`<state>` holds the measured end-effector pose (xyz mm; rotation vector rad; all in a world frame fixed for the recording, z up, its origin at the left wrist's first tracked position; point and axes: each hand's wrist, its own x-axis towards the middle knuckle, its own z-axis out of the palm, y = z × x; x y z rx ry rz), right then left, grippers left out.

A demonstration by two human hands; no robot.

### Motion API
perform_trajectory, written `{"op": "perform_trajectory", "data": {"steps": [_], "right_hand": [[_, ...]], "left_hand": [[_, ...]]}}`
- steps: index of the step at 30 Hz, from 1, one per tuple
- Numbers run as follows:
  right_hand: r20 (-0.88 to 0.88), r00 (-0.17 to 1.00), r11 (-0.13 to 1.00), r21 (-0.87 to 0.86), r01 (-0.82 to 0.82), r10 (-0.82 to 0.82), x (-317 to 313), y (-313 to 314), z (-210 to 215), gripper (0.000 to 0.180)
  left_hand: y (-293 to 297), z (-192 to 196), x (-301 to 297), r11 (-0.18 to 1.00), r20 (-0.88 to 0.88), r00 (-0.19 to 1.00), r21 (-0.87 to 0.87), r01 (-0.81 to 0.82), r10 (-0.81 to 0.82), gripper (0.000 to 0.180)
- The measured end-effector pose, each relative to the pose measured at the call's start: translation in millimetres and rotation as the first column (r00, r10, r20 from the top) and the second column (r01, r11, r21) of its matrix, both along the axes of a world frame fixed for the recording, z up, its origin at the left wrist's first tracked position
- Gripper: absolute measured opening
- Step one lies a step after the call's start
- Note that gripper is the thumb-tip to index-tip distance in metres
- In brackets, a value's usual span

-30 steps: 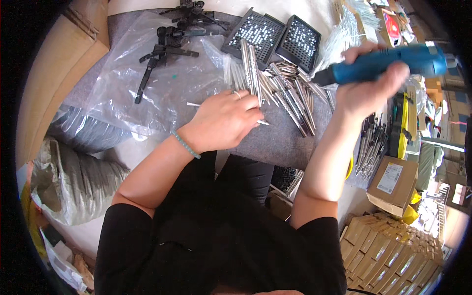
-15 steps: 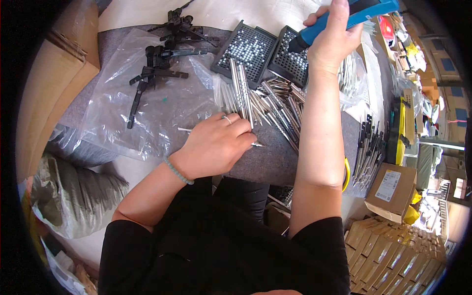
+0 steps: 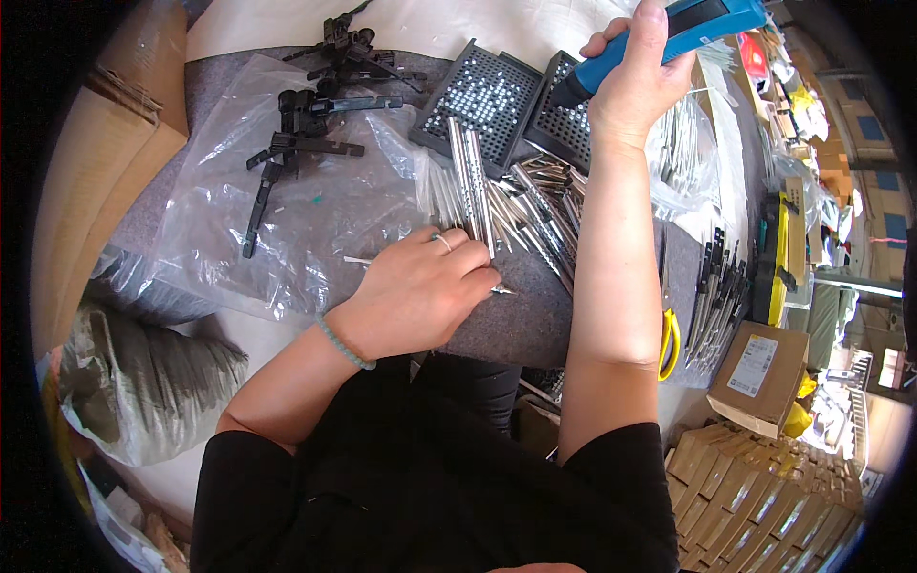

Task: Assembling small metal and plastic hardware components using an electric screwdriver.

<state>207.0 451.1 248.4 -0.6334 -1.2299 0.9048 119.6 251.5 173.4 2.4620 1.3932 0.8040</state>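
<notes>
My right hand (image 3: pixel 638 81) is wrapped round a blue electric screwdriver (image 3: pixel 702 27), its dark tip over the right one of two black perforated trays (image 3: pixel 565 134). Small silvery-white pieces sit in the holes of the left tray (image 3: pixel 492 72). My left hand (image 3: pixel 415 286) rests closed on the grey cloth; a pointed metal tip (image 3: pixel 502 289) pokes out past its fingers and a thin white end (image 3: pixel 357 260) on its other side. What lies between is hidden by the fingers. Just beyond it are shiny metal tubes (image 3: pixel 470 186) and a heap of slim metal rods (image 3: pixel 544 215).
Black jointed metal parts (image 3: pixel 296 134) lie on a clear plastic bag (image 3: pixel 334 205) to the left, beside a cardboard box (image 3: pixel 119 162). On the right are yellow-handled scissors (image 3: pixel 670 346), slim black-and-silver rods (image 3: pixel 712 306), a small carton (image 3: pixel 759 377) and stacked brown boxes (image 3: pixel 764 487).
My right hand and the electric screwdriver have shifted slightly left. The left hand has moved slightly down and still grips the pointed piece. More of the scissors shows beside my right forearm.
</notes>
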Motion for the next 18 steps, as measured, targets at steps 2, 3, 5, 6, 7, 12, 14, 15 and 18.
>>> {"op": "perform_trajectory", "data": {"steps": [2, 3, 5, 6, 7, 12, 14, 15, 18], "right_hand": [[0.040, 0.999, 0.997, 0.069, -0.028, 0.025, 3, 2, -3, 0.023], [0.039, 0.999, 0.997, 0.069, -0.028, 0.025, 3, 1, -4, 0.023], [0.074, 0.997, 0.997, 0.082, -0.005, -0.001, 2, -2, -3, 0.023], [0.073, 0.997, 0.997, 0.080, -0.006, 0.000, 2, -5, -1, 0.023], [0.034, 0.999, 0.998, 0.055, -0.006, 0.004, 2, -7, 2, 0.024], [-0.012, 1.000, 1.000, 0.030, 0.001, -0.001, 16, -43, 31, 0.032], [-0.058, 0.998, 0.999, -0.017, -0.041, 0.040, 15, -68, 36, 0.034], [0.004, 1.000, 1.000, -0.005, -0.013, 0.013, 19, -84, 45, 0.033], [0.082, 0.968, 0.971, 0.018, -0.240, 0.238, 53, -81, 26, 0.047]], "left_hand": [[-1, 0, 0, 1.000, -0.002, 1.000, -0.001, 0.003, -0.003, 0.013], [-1, 0, 1, 1.000, 0.019, 1.000, 0.004, 0.004, -0.004, 0.013], [-3, 0, 1, 1.000, 0.038, 0.999, 0.006, 0.004, -0.004, 0.013], [-3, -1, 1, 1.000, 0.061, 0.998, 0.002, -0.001, 0.001, 0.013], [-4, -2, 1, 1.000, 0.084, 0.996, -0.004, -0.006, 0.006, 0.013], [-1, -2, 2, 0.999, 0.077, 0.997, 0.044, -0.029, 0.026, 0.015], [-4, -9, -1, 0.995, 0.106, 0.994, 0.095, -0.038, 0.028, 0.015], [-1, -9, 1, 0.995, 0.112, 0.994, 0.092, -0.024, 0.013, 0.015], [1, -9, 3, 0.985, 0.103, 0.994, 0.163, -0.064, 0.047, 0.018]]}}
